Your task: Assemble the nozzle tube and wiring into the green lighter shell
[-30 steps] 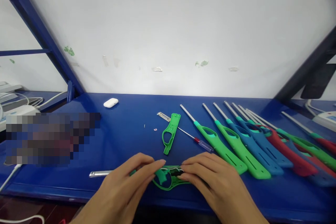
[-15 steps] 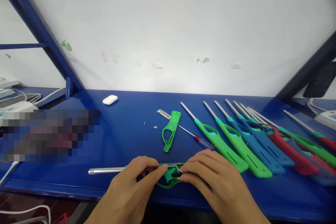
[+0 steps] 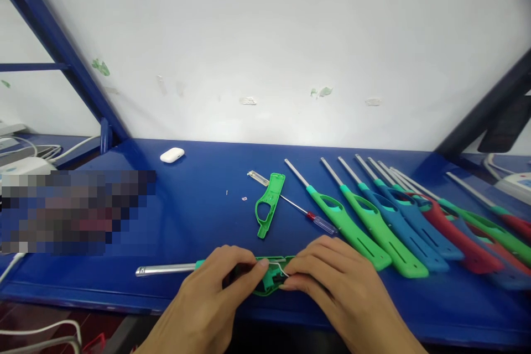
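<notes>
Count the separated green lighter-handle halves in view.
2: the loose half on the bench by the screwdriver; the held half, partly covered by the left hand and right hand. The hands could hide another.

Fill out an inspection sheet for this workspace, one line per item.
Surface: blue tabletop.
Job's things: opened green lighter at the hands, metal barrel pointing left; loose green half-shell beyond it; screwdriver right of the half-shell.
Clutter: white case, tiny pink piece, row of lighters at right.
Hands: left hand grips the opened lighter; right hand has fingertips at its thin white wire.
Cables: white cable at left; others at both sides.
Surroundings: marked white wall, blue frame; pixelated patch at left, contents unreadable.
</notes>
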Motion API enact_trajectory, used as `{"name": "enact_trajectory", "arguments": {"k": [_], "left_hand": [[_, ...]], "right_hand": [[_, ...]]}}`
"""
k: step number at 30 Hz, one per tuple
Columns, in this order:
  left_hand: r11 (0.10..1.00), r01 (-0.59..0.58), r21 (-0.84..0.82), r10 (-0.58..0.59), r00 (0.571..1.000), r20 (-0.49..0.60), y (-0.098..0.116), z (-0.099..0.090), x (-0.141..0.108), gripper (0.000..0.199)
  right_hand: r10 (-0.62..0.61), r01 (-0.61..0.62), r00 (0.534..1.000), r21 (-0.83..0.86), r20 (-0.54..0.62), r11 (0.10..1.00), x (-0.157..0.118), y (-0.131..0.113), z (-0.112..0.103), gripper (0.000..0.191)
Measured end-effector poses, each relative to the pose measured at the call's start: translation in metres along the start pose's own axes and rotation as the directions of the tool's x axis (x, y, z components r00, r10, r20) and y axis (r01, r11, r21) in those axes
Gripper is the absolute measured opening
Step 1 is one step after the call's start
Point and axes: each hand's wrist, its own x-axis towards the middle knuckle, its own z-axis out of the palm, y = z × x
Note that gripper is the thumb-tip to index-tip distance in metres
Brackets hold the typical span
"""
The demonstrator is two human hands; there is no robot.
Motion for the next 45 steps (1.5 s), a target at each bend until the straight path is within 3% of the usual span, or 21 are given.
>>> {"name": "enact_trajectory", "arguments": {"k": [20, 29, 34, 45], "left_hand": [[0.999, -0.044, -0.011, 0.043, 0.997, -0.063, 0.006, 0.000, 0.008, 0.047], [0.997, 0.023, -0.071, -0.032, 0.992, -0.122, 0.006, -0.011, 0.017, 0.019], [0.999, -0.050, -0.012, 0.049, 0.997, -0.067, -0.001, -0.013, 0.017, 0.031], [0.998, -0.055, 0.002, 0.055, 0.996, -0.066, 0.001, -0.019, 0.022, 0.035]], "right_hand": [[-0.015, 0.015, 1.000, 0.073, -0.009, 0.997, -0.002, -0.003, -0.003, 0.012], [-0.003, 0.008, 0.999, 0.096, -0.048, 0.995, -0.003, -0.005, 0.001, 0.007], [0.003, 0.000, 0.999, 0.093, -0.032, 0.996, -0.005, -0.004, 0.003, 0.009], [0.030, -0.029, 0.999, 0.056, -0.017, 0.998, -0.006, -0.005, 0.003, 0.008]]}}
